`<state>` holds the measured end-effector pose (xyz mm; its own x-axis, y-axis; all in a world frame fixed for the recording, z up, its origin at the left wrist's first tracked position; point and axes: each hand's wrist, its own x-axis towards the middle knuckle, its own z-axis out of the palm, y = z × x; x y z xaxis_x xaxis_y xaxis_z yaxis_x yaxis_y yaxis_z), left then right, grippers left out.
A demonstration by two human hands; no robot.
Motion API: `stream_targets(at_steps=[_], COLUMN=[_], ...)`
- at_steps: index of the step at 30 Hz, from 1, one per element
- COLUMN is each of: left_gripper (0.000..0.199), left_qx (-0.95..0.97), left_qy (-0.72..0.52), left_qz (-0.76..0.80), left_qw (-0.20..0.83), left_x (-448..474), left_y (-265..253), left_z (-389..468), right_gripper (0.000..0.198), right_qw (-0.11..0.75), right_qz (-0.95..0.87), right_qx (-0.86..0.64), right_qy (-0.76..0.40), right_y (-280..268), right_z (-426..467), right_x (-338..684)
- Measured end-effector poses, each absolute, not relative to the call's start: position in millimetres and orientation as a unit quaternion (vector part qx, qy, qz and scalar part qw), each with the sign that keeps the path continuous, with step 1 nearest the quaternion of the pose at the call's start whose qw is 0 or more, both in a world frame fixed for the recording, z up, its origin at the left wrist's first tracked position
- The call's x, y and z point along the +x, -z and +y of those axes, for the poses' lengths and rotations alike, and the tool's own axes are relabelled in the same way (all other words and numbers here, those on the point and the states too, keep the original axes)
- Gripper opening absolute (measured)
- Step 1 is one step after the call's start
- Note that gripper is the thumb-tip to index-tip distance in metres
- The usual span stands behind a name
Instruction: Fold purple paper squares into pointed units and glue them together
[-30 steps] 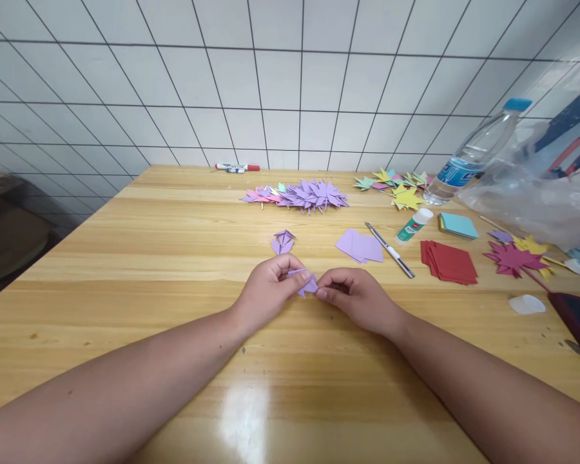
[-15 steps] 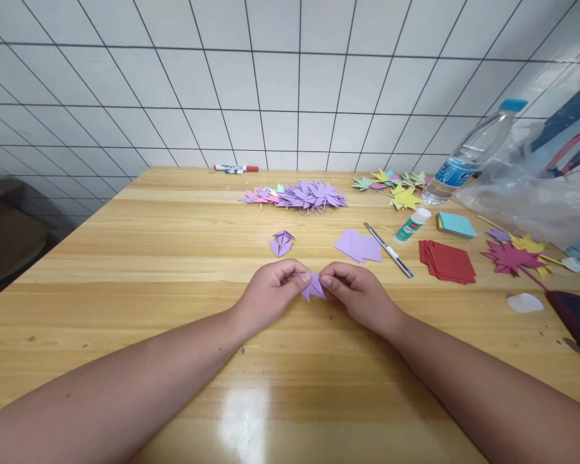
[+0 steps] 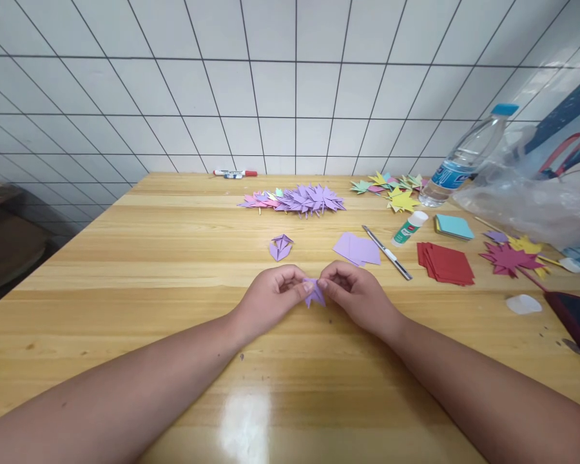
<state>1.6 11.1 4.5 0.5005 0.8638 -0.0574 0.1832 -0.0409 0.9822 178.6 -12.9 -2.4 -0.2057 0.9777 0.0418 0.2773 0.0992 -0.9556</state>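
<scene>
Between my two hands is a small folded piece of purple paper (image 3: 316, 296) with pointed tips hanging down. My left hand (image 3: 278, 293) pinches its left side between thumb and fingers. On the opposite side, the thumb and fingers of my right hand (image 3: 355, 291) are closed on it. Parts of the paper are hidden behind the fingertips. Just beyond my left hand lie folded purple paper pieces (image 3: 281, 247). Flat purple paper sheets (image 3: 362, 250) rest past my right hand, beside a utility knife (image 3: 386, 252).
Purple and pink paper leaves (image 3: 309, 200) are heaped toward the tiled wall. To the right are a glue stick (image 3: 410, 228), red paper squares (image 3: 447, 263), blue paper squares (image 3: 454, 227), a water bottle (image 3: 468, 154) and a dark red paper leaf (image 3: 511, 258). Markers (image 3: 234, 173) lie at the back.
My fingers have drawn closer together on the folded purple paper, and less of it shows between them. The whole view has shifted slightly; the other things stay in place.
</scene>
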Motion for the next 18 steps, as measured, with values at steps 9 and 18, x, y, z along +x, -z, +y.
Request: stream_targets(at_steps=[9,18], left_gripper=[0.020,0.021], left_qx=[0.680,0.583], left_qy=[-0.282,-0.370], left_qz=[0.421,0.418], left_qw=[0.530,0.591], left_x=[3.1,2.1], left_y=[0.0,1.9], left_z=[11.7,15.8], right_gripper=[0.022,0.015], right_qw=[0.421,0.442], right_qz=[-0.596,-0.657], right_qx=[-0.499,-0.548], right_qy=[-0.468,-0.269], right_y=[2.7,1.9], right_z=[-10.4,-10.3], right_x=[181.7,188.5])
